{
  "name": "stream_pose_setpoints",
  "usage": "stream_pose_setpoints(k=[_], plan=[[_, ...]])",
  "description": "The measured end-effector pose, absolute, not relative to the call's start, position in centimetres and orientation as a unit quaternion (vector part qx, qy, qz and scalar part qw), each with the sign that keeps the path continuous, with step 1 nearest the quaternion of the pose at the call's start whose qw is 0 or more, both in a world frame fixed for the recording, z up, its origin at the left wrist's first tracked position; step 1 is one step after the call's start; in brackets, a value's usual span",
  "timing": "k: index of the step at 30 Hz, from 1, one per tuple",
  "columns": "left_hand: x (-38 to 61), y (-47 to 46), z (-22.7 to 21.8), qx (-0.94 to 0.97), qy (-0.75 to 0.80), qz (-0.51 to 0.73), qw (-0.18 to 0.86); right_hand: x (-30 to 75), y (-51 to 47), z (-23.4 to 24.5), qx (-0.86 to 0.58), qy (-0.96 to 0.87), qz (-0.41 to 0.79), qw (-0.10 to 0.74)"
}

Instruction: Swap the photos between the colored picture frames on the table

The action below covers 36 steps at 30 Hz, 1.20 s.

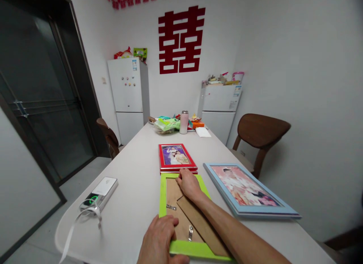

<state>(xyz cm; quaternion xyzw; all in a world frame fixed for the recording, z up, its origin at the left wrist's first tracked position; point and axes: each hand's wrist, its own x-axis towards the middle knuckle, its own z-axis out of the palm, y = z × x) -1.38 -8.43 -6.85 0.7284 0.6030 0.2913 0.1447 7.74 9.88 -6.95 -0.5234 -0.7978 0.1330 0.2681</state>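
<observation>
1. Head view: the green frame (163, 203) lies face down on the table (136, 173) at lower centre of the frame, with its brown backing board (177, 196) up.
2. Left hand (159, 239) lies palm down on the near rail, not closed around it. Right hand (188, 184) rests bent fingertips on the far rail. I cannot tell whether they hook over the edge. The hands are well apart, one at each end.
3. The frame is probably light and stiff, with smooth rails that may slip. Its hidden front pane is likely fragile, so the outer rails look like the safest places to hold it.
4. Two small metal clips (171, 207) and a hinged stand leg (204, 226) sit on the board. They look thin and easily bent.
5. A red frame (177, 156) lies just beyond the far rail, touching or nearly so, and crowds the right fingertips.
6. A blue frame (246, 190) lies close at the right, under the line of the right forearm.
7. A power bank (99, 194) with a white strap (76, 226) sits at the left, well apart.
8. A bottle (184, 122) and snack bags (167, 124) stand at the far end.
</observation>
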Motion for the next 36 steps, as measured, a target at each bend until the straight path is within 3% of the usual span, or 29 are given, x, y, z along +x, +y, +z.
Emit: stream_pose_setpoints(k=[9, 13, 17, 19, 28, 30, 33, 36], plan=[[0.4, -7.2, -6.8, 0.774, 0.573, 0.233, 0.134, 15.5, 7.0, -4.8, -0.476, -0.747, 0.264, 0.382], [-0.3, -7.9, -4.7, 0.767, 0.529, 0.337, 0.134, 17.4, 3.4, -5.1, -0.460, -0.552, 0.505, 0.479], [1.6, -8.4, -3.4, 0.674, 0.495, 0.494, 0.237, 14.8, -0.6, -5.8, -0.334, -0.401, 0.752, 0.402], [3.3, -8.2, -3.3, 0.632, 0.457, 0.549, 0.301, 13.8, -1.8, -5.6, -0.294, -0.334, 0.797, 0.409], [10.8, -3.5, 1.7, 0.500, 0.342, 0.662, 0.442, 22.7, 3.0, -2.4, -0.295, -0.383, 0.635, 0.602], [11.6, -2.1, 2.1, 0.457, 0.349, 0.676, 0.461, 25.6, 5.2, -1.9, -0.359, -0.413, 0.593, 0.591], [12.5, 0.4, 0.4, 0.434, 0.360, 0.655, 0.504, 29.5, 8.6, -1.5, -0.512, -0.500, 0.493, 0.495], [13.5, 2.8, -2.8, 0.467, 0.428, 0.595, 0.495, 32.0, 11.3, -1.6, -0.548, -0.531, 0.465, 0.449]])
